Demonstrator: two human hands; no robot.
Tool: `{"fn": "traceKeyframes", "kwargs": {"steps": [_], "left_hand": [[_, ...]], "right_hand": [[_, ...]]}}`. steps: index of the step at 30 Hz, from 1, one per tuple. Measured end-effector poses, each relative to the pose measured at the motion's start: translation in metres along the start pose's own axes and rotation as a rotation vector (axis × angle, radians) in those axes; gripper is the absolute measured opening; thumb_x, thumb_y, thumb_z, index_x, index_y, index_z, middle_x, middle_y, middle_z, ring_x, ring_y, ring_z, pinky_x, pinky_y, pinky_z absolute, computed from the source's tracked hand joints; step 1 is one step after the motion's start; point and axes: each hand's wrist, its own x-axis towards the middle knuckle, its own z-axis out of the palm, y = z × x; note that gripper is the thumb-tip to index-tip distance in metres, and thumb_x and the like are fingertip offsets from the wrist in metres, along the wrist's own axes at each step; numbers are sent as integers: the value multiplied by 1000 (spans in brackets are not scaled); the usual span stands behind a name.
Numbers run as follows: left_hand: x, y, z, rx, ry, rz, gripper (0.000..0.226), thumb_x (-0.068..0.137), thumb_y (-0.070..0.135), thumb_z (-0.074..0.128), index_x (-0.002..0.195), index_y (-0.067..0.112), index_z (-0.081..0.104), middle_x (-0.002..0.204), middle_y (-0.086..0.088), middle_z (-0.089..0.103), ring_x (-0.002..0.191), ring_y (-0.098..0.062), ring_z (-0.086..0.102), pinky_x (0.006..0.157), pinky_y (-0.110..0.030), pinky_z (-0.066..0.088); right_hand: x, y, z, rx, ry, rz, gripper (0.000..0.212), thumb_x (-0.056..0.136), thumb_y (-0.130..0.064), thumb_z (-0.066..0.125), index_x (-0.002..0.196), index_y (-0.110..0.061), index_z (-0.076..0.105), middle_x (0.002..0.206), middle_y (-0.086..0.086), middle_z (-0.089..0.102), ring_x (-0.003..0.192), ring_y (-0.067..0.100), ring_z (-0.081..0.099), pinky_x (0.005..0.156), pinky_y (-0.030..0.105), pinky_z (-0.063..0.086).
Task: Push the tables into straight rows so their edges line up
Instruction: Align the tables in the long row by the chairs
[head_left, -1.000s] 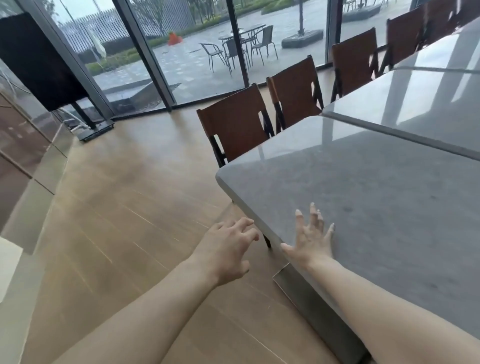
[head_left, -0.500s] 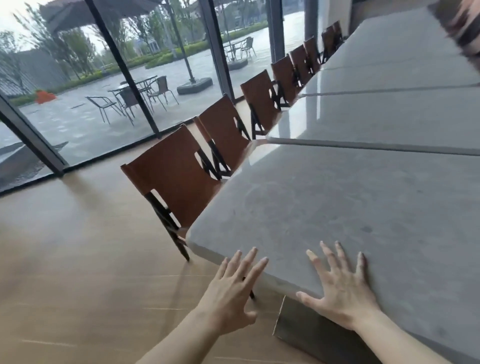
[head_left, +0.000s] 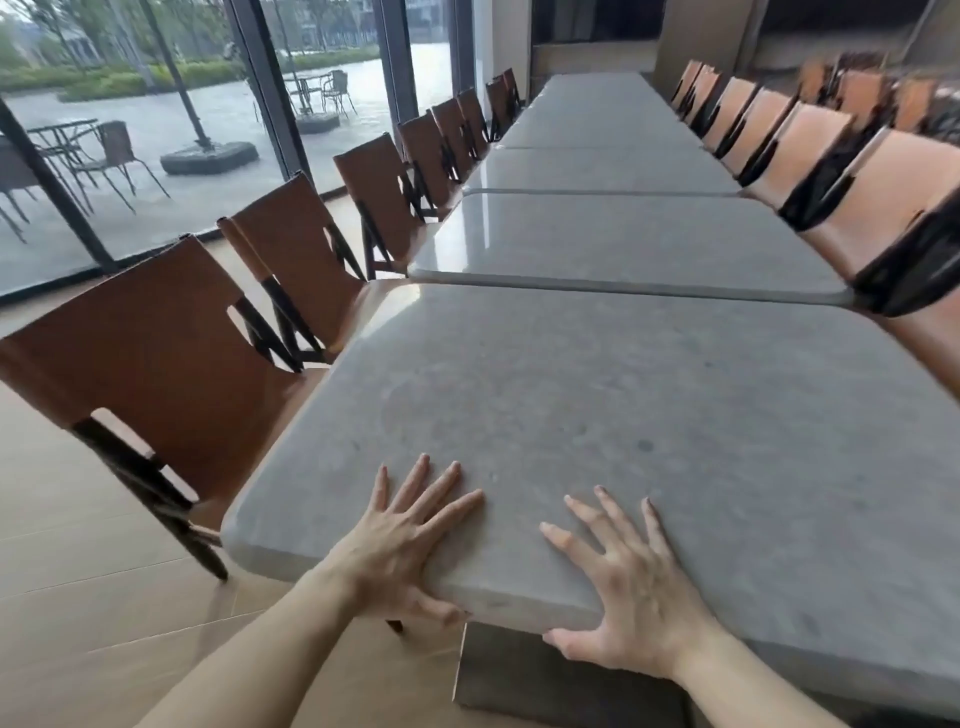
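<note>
Tables are not yet lined up. The left hand (head_left: 402, 540) and right hand (head_left: 631, 587) are laid flat, fingers spread, thumbs hooked over the near edge of the nearest table (head_left: 597, 415), which sits skewed against the next table (head_left: 623, 244); alignment is judged undone.

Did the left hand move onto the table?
Yes. The left hand was off the near table's end over the floor; it has gone forward and now lies flat on top beside the right hand.

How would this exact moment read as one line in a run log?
left hand: flat on grey stone table | right hand: flat on same end edge | next grey table: offset sideways | brown chairs: both sides
</note>
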Motion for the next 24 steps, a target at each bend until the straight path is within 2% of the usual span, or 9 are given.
{"fn": "traceKeyframes", "kwargs": {"steps": [3, 7, 8, 10, 13, 15, 18, 20, 24], "left_hand": [[0, -2, 6, 10, 100, 32, 124, 62, 93, 49, 158, 40, -10, 165, 4, -22, 148, -34, -30, 115, -58, -20], [-12, 5, 9, -39, 157, -45, 127, 59, 94, 51, 161, 35, 3, 166, -4, -16, 153, -32, -16, 120, -66, -6], [-16, 8, 13, -38, 181, -83, 126, 59, 96, 49, 161, 31, 12, 168, -10, -9, 154, -36, -7, 118, -69, 0], [-23, 12, 19, -26, 210, -152, 127, 58, 99, 42, 158, 23, 24, 168, -17, 4, 153, -43, 7, 116, -71, 10], [-26, -2, 16, -2, 156, -104, 124, 63, 97, 40, 162, 28, 9, 169, -7, -2, 155, -35, -4, 122, -64, 8], [-34, -24, 11, 76, 125, -13, 114, 71, 93, 43, 159, 42, -8, 168, 4, -13, 155, -27, -14, 125, -57, -1], [-44, -55, 8, 97, 29, -32, 106, 69, 97, 40, 145, 61, -25, 158, 13, -40, 145, -29, -37, 116, -61, -21], [-45, -62, 12, 47, 54, -86, 110, 65, 96, 45, 142, 63, -27, 156, 10, -43, 146, -31, -36, 117, -65, -16], [-44, -65, 23, 60, 106, -101, 118, 62, 98, 43, 146, 54, -27, 166, 5, -22, 152, -28, -24, 122, -62, -4]], "right_hand": [[-1, 0, 1, 7, 25, 25, 99, 51, -87, 56, 138, -41, 51, 149, 0, 52, 145, 31, 40, 111, 67, 29], [-2, -18, -8, 9, -42, 144, 100, 60, -83, 52, 149, -41, 32, 166, -4, 18, 156, 24, 1, 121, 62, 1], [1, -28, -10, -8, -72, 198, 101, 61, -84, 49, 148, -37, 29, 166, -3, 14, 156, 26, -3, 121, 64, 1], [13, -50, -15, -51, -117, 294, 108, 58, -91, 42, 142, -26, 27, 159, 6, 21, 153, 36, 4, 116, 69, 11], [35, -75, -27, -191, -210, 326, 116, 58, -98, 42, 138, -15, 29, 142, 16, 33, 138, 50, 29, 106, 71, 26], [44, -81, -35, -331, -243, 271, 118, 63, -96, 42, 143, -10, 28, 143, 21, 35, 135, 52, 35, 108, 74, 20], [55, -90, -38, -339, -226, 45, 112, 77, -80, 49, 156, -10, 12, 163, 23, 8, 151, 48, 2, 111, 77, 1], [69, -102, -34, -218, -223, -97, 105, 83, -68, 54, 159, -19, 2, 167, 14, -12, 152, 42, -14, 112, 75, -3], [84, -116, -9, -32, -198, 100, 121, 73, -89, 44, 160, -24, -11, 166, 13, -21, 151, 40, -21, 114, 72, -8]]}}
